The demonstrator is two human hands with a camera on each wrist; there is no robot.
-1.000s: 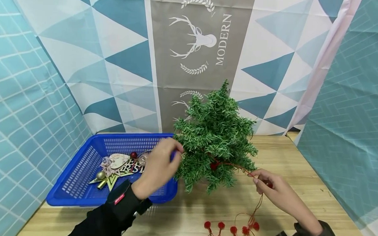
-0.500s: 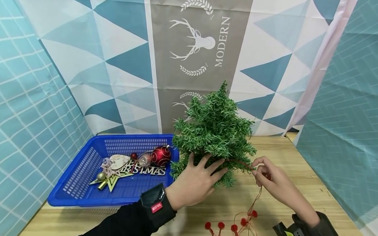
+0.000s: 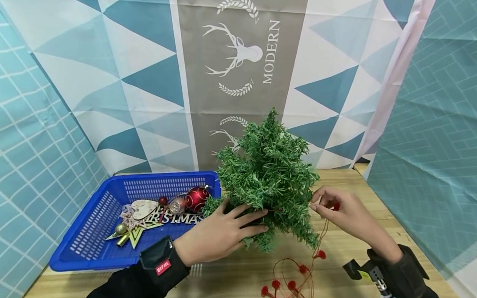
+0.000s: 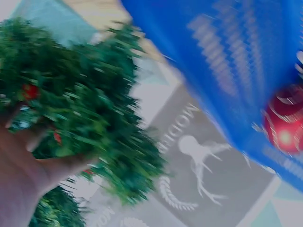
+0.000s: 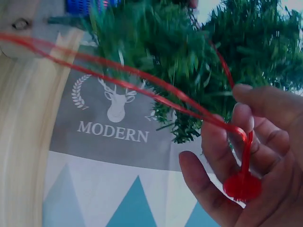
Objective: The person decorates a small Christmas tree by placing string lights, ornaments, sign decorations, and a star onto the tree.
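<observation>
A small green artificial Christmas tree (image 3: 269,167) stands on the wooden table. My left hand (image 3: 216,233) lies with spread fingers against its lower front branches. In the left wrist view, a red pom-pom (image 4: 30,91) shows among the needles. My right hand (image 3: 340,214), beside the tree's right side, pinches the red string of a pom-pom garland (image 5: 222,125) between thumb and fingertips. One pom-pom (image 5: 242,185) hangs against the right palm. From there, one strand runs up into the branches. The loose end, with several pom-poms (image 3: 291,285), trails down onto the tabletop in front.
Left of the tree stands a blue plastic basket (image 3: 166,176). Inside it are a red ball ornament (image 3: 197,198), a Christmas lettering sign (image 3: 181,218), a star (image 3: 136,235) and smaller ornaments. A patterned cloth backdrop (image 3: 142,66) rises behind the table.
My left hand has come from above the basket to the tree's lower front, then slid slightly left. The right hand, still holding the string, has moved up a little beside the tree.
</observation>
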